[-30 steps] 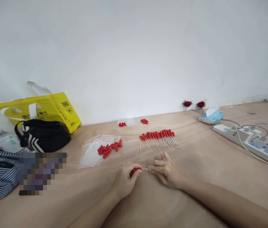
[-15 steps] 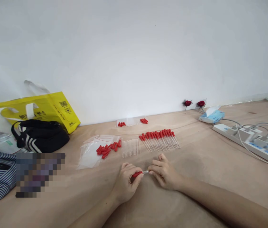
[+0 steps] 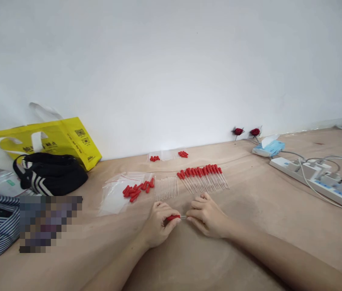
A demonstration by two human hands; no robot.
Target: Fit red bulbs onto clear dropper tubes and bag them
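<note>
Dropper pipette (image 3: 174, 217), held near between two hands, shows a red bulb (image 3: 172, 218) meeting a clear tube (image 3: 183, 217). Left hand (image 3: 158, 226): closed around the bulb. Right hand (image 3: 207, 218): fingers curled, pinching the tube's right end. Full seating of the bulb cannot be confirmed from where I stand. Completed: one row of bulb-fitted droppers (image 3: 204, 171), farther off, to the right. Outstanding, by judgement: bare tubes (image 3: 166, 188) left of that row, and loose red bulbs (image 3: 134, 196) beside plastic bags (image 3: 112, 200), farther left. Progress is judged roughly midway.
</note>
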